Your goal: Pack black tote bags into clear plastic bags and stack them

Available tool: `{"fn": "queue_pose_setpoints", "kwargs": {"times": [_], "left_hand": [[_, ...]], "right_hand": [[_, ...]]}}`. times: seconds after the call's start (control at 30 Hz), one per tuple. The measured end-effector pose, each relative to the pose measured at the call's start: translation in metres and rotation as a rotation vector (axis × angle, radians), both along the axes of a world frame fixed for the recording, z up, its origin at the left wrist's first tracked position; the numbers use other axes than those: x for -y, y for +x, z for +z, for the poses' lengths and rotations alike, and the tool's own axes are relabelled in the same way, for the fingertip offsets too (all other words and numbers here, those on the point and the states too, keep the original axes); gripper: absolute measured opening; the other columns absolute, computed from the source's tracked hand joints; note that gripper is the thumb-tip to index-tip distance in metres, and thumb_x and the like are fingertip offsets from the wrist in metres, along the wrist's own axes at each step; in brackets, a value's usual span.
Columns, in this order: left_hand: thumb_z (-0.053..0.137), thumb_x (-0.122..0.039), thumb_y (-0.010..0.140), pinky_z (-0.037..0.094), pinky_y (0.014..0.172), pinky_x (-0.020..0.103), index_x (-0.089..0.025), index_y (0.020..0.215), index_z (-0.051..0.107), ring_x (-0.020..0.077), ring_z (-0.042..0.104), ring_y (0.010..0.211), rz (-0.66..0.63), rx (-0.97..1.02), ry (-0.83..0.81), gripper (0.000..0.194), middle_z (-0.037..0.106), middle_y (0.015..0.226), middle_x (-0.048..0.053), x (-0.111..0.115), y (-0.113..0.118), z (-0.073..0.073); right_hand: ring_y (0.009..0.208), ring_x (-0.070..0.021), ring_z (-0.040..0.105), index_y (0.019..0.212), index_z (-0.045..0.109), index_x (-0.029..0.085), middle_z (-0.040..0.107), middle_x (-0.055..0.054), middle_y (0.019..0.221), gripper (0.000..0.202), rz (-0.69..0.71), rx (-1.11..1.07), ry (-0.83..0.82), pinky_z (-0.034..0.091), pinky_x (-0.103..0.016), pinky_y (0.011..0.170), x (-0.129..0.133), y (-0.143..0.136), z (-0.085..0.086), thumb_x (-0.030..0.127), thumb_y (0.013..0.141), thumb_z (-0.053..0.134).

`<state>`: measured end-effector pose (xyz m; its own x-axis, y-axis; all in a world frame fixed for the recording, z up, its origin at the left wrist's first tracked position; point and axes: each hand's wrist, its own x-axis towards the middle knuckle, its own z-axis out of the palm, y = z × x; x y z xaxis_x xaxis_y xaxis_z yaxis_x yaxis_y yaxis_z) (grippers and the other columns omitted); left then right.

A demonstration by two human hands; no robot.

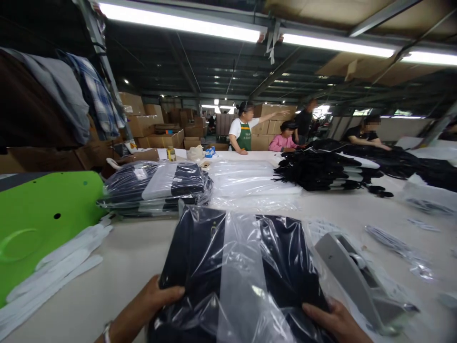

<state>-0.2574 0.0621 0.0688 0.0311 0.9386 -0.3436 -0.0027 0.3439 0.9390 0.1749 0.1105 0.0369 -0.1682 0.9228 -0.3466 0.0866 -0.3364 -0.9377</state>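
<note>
A dark folded garment in a clear plastic bag [243, 271] lies on the pale table [124, 257] right in front of me. My left hand [157, 297] grips its near left corner, thumb on top. My right hand [333, 319] holds its near right edge. A white strip runs down the middle of the bag.
A stack of bagged dark garments [157, 188] sits beyond, with empty clear bags [250, 183] beside it. Piled black garments [321, 169] lie to the right. A grey tape dispenser [357, 276] stands at my right, a green board [39, 219] and white strips [60, 267] at my left. Several people work at the table's far end.
</note>
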Motion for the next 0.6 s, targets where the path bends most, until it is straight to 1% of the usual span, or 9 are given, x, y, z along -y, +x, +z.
{"fn": "queue_pose_setpoints", "kwargs": {"times": [0.07,0.1,0.17,0.23,0.3,0.4,0.47,0.53,0.6], "left_hand": [[0.079,-0.047,0.061,0.054,0.08,0.038,-0.012,0.097,0.072,0.0282,0.068,0.084,-0.019,-0.032,0.046,0.051,0.075,0.085,0.006,-0.038,0.004,0.01],[0.08,-0.045,0.059,0.054,0.076,0.036,-0.011,0.094,0.072,0.0266,0.068,0.08,0.019,-0.068,0.062,0.05,0.074,0.083,0.006,-0.057,0.006,0.01],[0.083,-0.044,0.053,0.052,0.07,0.034,-0.009,0.089,0.069,0.0234,0.065,0.072,0.107,-0.119,0.088,0.053,0.072,0.077,0.006,-0.088,0.01,0.001],[0.084,-0.048,0.052,0.049,0.068,0.031,-0.009,0.092,0.066,0.0211,0.063,0.072,0.152,-0.138,0.091,0.059,0.069,0.075,0.006,-0.106,0.014,-0.013],[0.082,-0.055,0.055,0.048,0.067,0.029,-0.008,0.104,0.063,0.0209,0.063,0.077,0.159,-0.143,0.086,0.07,0.069,0.082,0.007,-0.107,0.016,-0.023],[0.075,-0.064,0.063,0.049,0.069,0.029,-0.01,0.129,0.051,0.0252,0.064,0.092,0.133,-0.136,0.069,0.089,0.069,0.104,0.013,-0.078,0.013,-0.021],[0.07,-0.065,0.07,0.051,0.078,0.033,-0.015,0.141,0.041,0.0292,0.061,0.11,0.065,-0.129,0.064,0.092,0.061,0.127,0.017,-0.042,0.006,-0.014],[0.07,-0.058,0.075,0.048,0.094,0.037,-0.018,0.148,0.033,0.0308,0.052,0.126,-0.075,-0.155,0.077,0.091,0.049,0.145,0.018,0.001,-0.001,-0.008],[0.075,-0.043,0.072,0.036,0.11,0.039,-0.022,0.15,0.031,0.0301,0.042,0.137,-0.204,-0.257,0.111,0.092,0.041,0.153,0.014,0.041,-0.003,-0.008]], "right_hand": [[0.079,-0.029,0.071,0.095,0.074,0.016,0.076,-0.008,0.086,0.045,0.018,0.005,-0.008,0.058,-0.034,0.072,-0.023,0.004,0.01,0.052,0.068,0.078],[0.077,-0.028,0.071,0.095,0.073,0.014,0.076,-0.008,0.086,0.045,0.022,0.024,0.002,0.057,-0.034,0.071,-0.036,0.006,0.013,0.051,0.069,0.078],[0.074,-0.0264,0.071,0.091,0.072,0.012,0.076,-0.009,0.082,0.043,-0.009,0.103,0.048,0.056,-0.032,0.067,-0.063,0.009,0.012,0.048,0.067,0.079],[0.071,-0.0259,0.07,0.089,0.07,0.012,0.075,-0.009,0.077,0.042,-0.057,0.223,0.083,0.055,-0.032,0.065,-0.09,0.011,0.007,0.046,0.066,0.078],[0.075,-0.0273,0.071,0.092,0.069,0.012,0.075,-0.01,0.079,0.042,-0.082,0.368,0.102,0.056,-0.033,0.068,-0.113,0.014,0.002,0.046,0.068,0.075],[0.095,-0.0342,0.069,0.102,0.067,0.008,0.074,-0.017,0.093,0.049,-0.107,0.572,0.139,0.053,-0.04,0.084,-0.131,0.022,0.006,0.043,0.067,0.075],[0.111,-0.0385,0.062,0.115,0.063,0.006,0.069,-0.023,0.111,0.06,-0.156,0.738,0.31,0.047,-0.045,0.097,-0.124,0.024,0.019,0.039,0.067,0.076],[0.118,-0.0373,0.058,0.128,0.056,0.008,0.063,-0.022,0.125,0.065,-0.198,0.857,0.581,0.043,-0.047,0.103,-0.098,0.018,0.034,0.04,0.074,0.071],[0.11,-0.0319,0.062,0.129,0.058,0.017,0.064,-0.015,0.124,0.053,-0.113,0.797,0.77,0.048,-0.043,0.098,-0.052,-0.001,0.046,0.044,0.083,0.064]]}}
